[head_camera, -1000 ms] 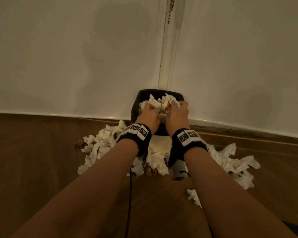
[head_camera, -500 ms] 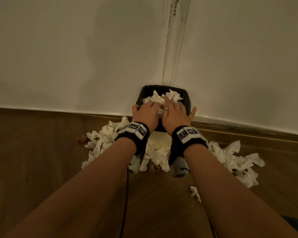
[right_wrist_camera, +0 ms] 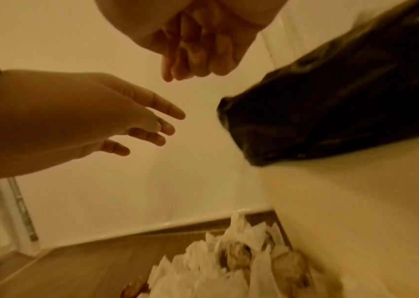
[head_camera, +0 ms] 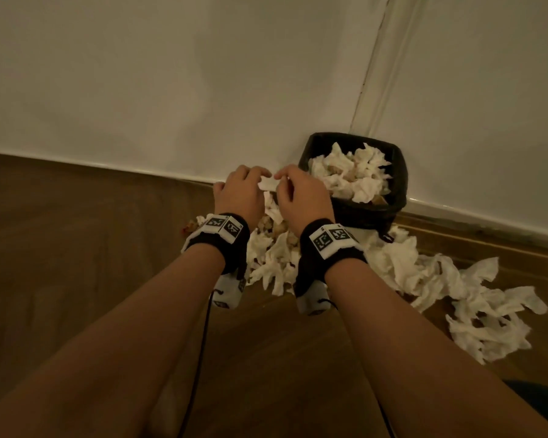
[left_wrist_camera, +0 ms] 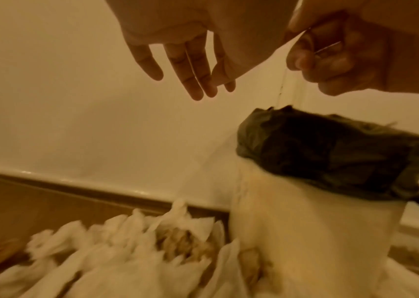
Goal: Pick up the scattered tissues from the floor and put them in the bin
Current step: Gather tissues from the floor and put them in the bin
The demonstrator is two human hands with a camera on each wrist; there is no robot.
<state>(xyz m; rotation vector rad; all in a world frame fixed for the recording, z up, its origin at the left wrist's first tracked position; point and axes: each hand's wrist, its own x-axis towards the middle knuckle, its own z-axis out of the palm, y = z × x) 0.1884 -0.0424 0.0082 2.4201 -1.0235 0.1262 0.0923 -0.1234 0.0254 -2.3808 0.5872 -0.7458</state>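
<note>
Left hand (head_camera: 241, 192): centre frame, fingers straight and spread, holding nothing, above the floor tissues (head_camera: 276, 257).
Right hand (head_camera: 301, 197): just beside it, fingers curled; any hold on the white scrap (head_camera: 268, 184) between them unclear.
Bin (head_camera: 396, 184): right of both hands, tissue-filled.

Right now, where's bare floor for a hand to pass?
Bare floor left of the left hand, up to the skirting. Crowded: tissues under both hands, a pile right of the bin.
</note>
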